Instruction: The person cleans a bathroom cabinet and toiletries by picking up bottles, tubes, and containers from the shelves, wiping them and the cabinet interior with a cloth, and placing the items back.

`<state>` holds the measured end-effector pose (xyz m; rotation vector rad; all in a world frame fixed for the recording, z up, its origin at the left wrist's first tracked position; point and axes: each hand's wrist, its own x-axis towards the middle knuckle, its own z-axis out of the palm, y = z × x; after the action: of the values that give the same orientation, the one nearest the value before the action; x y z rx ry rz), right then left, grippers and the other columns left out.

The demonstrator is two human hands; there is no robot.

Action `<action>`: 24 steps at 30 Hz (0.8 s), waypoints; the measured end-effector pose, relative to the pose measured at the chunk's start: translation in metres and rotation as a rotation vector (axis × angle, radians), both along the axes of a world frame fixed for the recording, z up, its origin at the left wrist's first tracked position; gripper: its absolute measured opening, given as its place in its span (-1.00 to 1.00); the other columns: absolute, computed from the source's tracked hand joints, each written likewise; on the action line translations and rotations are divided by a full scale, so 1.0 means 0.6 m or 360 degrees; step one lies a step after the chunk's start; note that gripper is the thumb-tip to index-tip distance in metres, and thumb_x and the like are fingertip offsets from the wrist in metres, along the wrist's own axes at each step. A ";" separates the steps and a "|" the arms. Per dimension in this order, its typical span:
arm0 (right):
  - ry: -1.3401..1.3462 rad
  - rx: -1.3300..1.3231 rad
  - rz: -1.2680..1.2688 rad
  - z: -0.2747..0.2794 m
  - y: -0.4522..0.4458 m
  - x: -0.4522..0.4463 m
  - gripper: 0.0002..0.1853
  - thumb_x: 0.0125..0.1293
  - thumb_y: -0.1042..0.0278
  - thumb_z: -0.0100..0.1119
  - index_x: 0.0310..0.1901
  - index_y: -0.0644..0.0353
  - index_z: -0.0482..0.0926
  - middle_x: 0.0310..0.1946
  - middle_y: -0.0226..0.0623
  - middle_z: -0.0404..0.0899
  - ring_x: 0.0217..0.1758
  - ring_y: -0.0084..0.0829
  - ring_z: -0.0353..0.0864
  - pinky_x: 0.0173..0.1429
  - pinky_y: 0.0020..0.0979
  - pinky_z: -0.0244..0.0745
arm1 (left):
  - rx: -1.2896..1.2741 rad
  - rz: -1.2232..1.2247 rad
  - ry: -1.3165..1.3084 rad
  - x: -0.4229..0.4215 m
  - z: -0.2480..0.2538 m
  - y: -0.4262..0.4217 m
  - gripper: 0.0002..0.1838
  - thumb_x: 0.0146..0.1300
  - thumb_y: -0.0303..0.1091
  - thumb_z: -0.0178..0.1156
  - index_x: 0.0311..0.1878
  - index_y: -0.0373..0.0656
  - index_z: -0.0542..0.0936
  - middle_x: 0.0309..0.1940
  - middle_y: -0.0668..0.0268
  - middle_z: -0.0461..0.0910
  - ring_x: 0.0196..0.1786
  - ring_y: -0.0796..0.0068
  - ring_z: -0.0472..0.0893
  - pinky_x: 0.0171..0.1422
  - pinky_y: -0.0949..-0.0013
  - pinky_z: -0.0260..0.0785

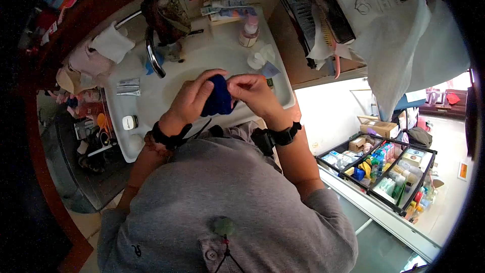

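Above the front of the white sink, my left hand grips a dark blue, soft-looking bundle of cloth, its fingers bent over the top. The thumb and forefinger of my right hand are pinched together at the bundle's right edge. Whether it is a pouch or a folded cloth I cannot tell. A dark strap hangs below it near my left wrist. The curved chrome faucet stands to the left, beyond my left hand.
A pink-capped bottle, tubes and white crumpled tissue rest along the sink's right and back. A small white jar and silver packets sit at left. Cloths hang on a rail. Crates of bottles are at right.
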<state>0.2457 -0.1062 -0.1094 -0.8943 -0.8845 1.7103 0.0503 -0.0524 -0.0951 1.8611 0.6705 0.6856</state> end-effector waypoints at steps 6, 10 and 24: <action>-0.0781 0.0663 -0.0218 -0.001 -0.017 -0.014 -0.82 0.22 0.46 0.28 -0.22 0.41 0.60 -0.24 -0.26 0.57 -0.26 -0.54 0.58 -0.17 -0.53 0.54 | 0.0039 0.0431 0.0033 0.008 -0.015 -0.004 -0.63 0.47 -0.19 -0.20 0.13 -0.19 0.43 -0.34 0.16 0.60 -0.26 0.35 0.60 -0.15 0.35 0.36; -0.0024 0.0281 -0.0319 -0.013 -0.010 -0.017 -0.89 0.22 0.44 0.28 -0.28 0.30 0.64 -0.31 -0.31 0.63 -0.31 -0.51 0.56 -0.18 -0.49 0.51 | 0.0037 0.0352 -0.0213 0.006 -0.011 0.003 -0.53 0.47 -0.03 -0.16 0.17 -0.23 0.39 -0.15 0.17 0.57 -0.06 0.38 0.56 0.00 0.34 0.35; 0.0665 -0.0250 -0.0277 -0.038 0.018 0.007 -0.84 0.34 0.33 0.16 -0.21 0.26 0.58 -0.38 -0.35 0.62 -0.38 -0.52 0.58 -0.21 -0.49 0.54 | 0.0017 0.0002 -0.0222 -0.023 -0.009 0.011 -0.53 0.19 -0.51 0.20 0.21 -0.23 0.47 0.02 0.14 0.58 0.07 0.36 0.56 0.16 0.40 0.40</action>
<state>0.2501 -0.0952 -0.1320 -0.6564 -0.3877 1.7424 0.0365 -0.0456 -0.1002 1.8041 0.5786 0.8130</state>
